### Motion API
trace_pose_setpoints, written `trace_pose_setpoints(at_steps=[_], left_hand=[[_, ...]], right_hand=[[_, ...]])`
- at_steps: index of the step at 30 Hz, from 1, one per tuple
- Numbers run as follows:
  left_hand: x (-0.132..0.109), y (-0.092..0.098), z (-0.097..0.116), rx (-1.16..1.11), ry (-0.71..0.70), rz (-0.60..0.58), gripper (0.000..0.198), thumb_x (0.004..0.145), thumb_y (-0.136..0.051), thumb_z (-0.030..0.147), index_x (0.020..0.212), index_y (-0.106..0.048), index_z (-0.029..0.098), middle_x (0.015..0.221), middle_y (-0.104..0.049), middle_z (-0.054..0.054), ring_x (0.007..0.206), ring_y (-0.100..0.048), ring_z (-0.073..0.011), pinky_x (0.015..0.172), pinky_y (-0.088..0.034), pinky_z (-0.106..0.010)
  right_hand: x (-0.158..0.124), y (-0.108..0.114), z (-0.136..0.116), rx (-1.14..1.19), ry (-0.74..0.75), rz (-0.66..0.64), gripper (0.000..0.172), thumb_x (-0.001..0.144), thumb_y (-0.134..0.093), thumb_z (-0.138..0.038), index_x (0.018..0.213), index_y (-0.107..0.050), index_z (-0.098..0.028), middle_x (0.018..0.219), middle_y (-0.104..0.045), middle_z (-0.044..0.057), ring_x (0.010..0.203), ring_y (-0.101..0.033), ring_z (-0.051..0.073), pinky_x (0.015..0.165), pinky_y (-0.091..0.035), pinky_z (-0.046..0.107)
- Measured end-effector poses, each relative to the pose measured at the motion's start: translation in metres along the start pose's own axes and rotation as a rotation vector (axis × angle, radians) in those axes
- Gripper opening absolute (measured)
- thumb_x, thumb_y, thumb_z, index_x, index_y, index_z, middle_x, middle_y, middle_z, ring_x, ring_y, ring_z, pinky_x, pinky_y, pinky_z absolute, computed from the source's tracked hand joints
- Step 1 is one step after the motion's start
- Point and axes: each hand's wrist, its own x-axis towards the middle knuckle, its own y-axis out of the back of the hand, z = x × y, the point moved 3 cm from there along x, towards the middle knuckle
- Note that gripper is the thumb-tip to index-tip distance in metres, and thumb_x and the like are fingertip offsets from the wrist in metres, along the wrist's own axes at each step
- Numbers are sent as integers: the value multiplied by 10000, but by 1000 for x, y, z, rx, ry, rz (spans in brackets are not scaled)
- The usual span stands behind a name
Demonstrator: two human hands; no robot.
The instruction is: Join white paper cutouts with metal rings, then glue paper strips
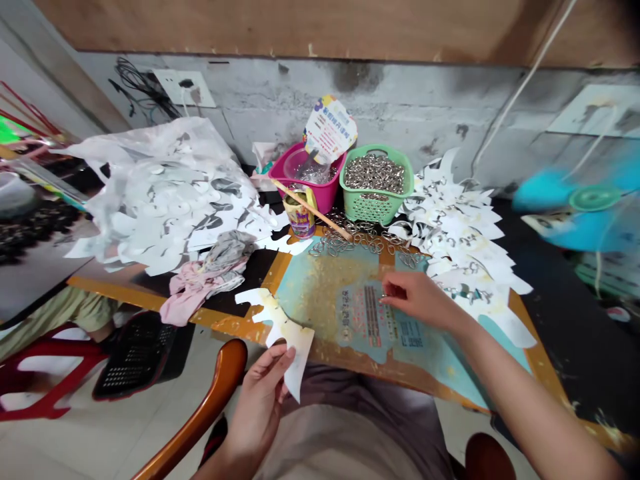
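My left hand [267,377] is closed on the lower end of a white cut-out sheet [287,330], thumb on top. The sheet has a curved, notched edge and yellowish stains, and it is raised over the table's front edge. Over the right part of the work mat [325,287], the fingers of my right hand [407,297] are pinched together. A small metal piece [383,298] glints at their tips; its exact shape is too small to make out. Loose metal loops [360,237] lie behind the mat, in front of a green basket [377,210] filled with similar small metal pieces.
A pink basket [330,197], a tin can [301,217] and a wooden stick [320,215] stand or lie at the back. White cut-outs [465,233] overlap on the right; more fill a plastic bag [170,187] at left. A crumpled cloth [205,273] lies near. A blue fan [595,200] is far right.
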Motion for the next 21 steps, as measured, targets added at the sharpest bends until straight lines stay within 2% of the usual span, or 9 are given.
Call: trace_pose_setpoints(at_steps=[2, 5, 9, 12, 15, 18, 21], left_hand=[[-2, 0, 2, -37, -7, 31, 443, 523, -928, 290, 850, -656, 163, 718, -691, 27, 570, -634, -101, 535, -507, -173], [-9, -4, 7, -79, -31, 69, 475, 478, -937, 260, 846, -654, 160, 782, -719, 6, 649, -679, -144, 629, -556, -229], [-14, -17, 13, -156, -51, 58, 516, 425, -956, 230, 839, -658, 156, 751, -695, 25, 640, -648, -108, 625, -532, -192], [-12, -31, 9, -196, -53, 4, 479, 449, -948, 195, 826, -653, 163, 723, -658, 53, 640, -623, -82, 646, -518, -175], [-10, -45, -1, -174, -76, -56, 432, 502, -931, 208, 833, -656, 167, 753, -664, 47, 678, -621, -80, 672, -510, -173], [-9, -56, -8, -134, -86, -105, 421, 514, -925, 233, 841, -667, 167, 782, -676, 30, 699, -624, -95, 671, -505, -185], [-10, -63, -10, -106, -93, -128, 411, 520, -921, 237, 842, -675, 166, 789, -684, 21, 700, -624, -101, 667, -499, -190]], right_hand=[[-1, -9, -9, 185, -37, 42, 166, 854, -680, -310, 765, -596, -197, 625, -557, -48, 562, -490, 119, 555, -354, 244], [-2, -24, -23, 421, -78, 84, 172, 833, -696, -365, 873, -664, -201, 690, -637, -24, 572, -542, 123, 556, -421, 247], [-3, -43, -37, 747, -178, 42, 225, 797, -724, -411, 876, -698, -202, 729, -703, 11, 617, -650, 159, 598, -528, 288], [-7, -52, -44, 950, -246, 83, 241, 757, -768, -403, 880, -699, -208, 753, -724, 11, 649, -682, 161, 626, -555, 293], [-14, -58, -47, 957, -276, 145, 225, 766, -766, -383, 899, -715, -209, 700, -707, 1, 594, -648, 142, 570, -519, 265], [-20, -63, -48, 933, -248, 219, 242, 771, -766, -340, 970, -692, -224, 705, -689, -18, 629, -639, 142, 595, -498, 258], [-25, -65, -48, 899, -229, 298, 162, 765, -769, -311, 841, -665, -213, 703, -658, -30, 654, -614, 129, 622, -477, 244]])
